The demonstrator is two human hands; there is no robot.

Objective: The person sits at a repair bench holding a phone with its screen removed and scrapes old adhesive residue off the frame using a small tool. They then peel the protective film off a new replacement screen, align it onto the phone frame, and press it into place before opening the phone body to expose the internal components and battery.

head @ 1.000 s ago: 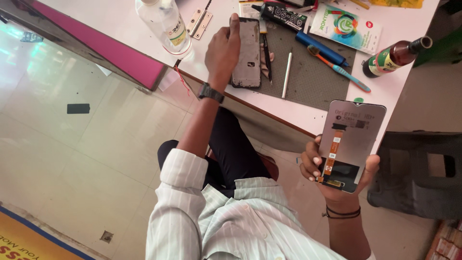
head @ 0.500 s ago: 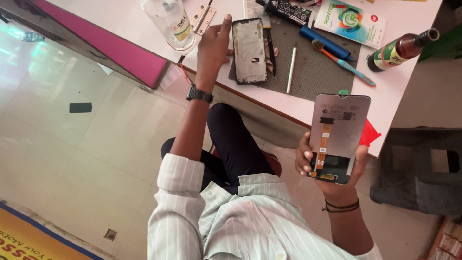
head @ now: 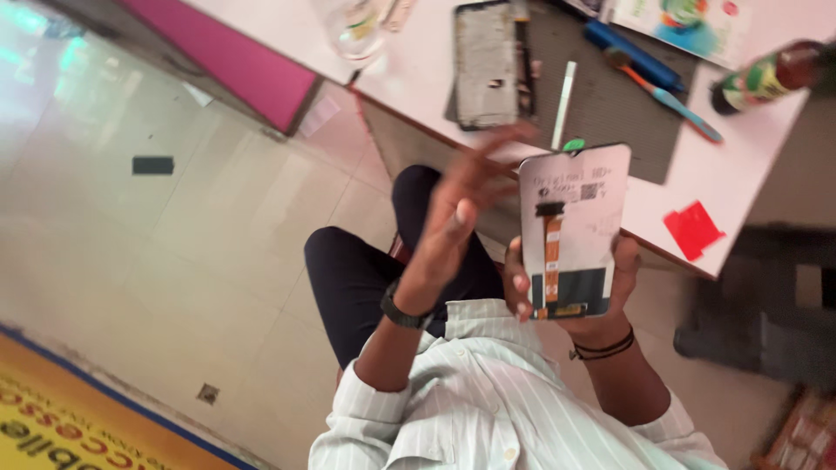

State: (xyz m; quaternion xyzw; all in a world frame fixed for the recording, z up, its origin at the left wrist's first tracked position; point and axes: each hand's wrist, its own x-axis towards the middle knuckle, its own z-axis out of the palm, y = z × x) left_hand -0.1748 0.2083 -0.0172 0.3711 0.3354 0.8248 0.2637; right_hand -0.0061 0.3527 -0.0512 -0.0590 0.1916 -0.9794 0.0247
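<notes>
We grip the phone display panel [head: 573, 233] in our right hand [head: 582, 296], its back facing us with the orange ribbon cable down its middle, held above our lap just short of the table [head: 740, 178]. Our left hand [head: 460, 213] hovers just left of the panel, fingers loosely spread and empty. Beyond the panel, the phone frame [head: 486, 65] lies on the grey mat [head: 610, 96].

Upright grey phone screen panel [head: 573, 231]
</notes>
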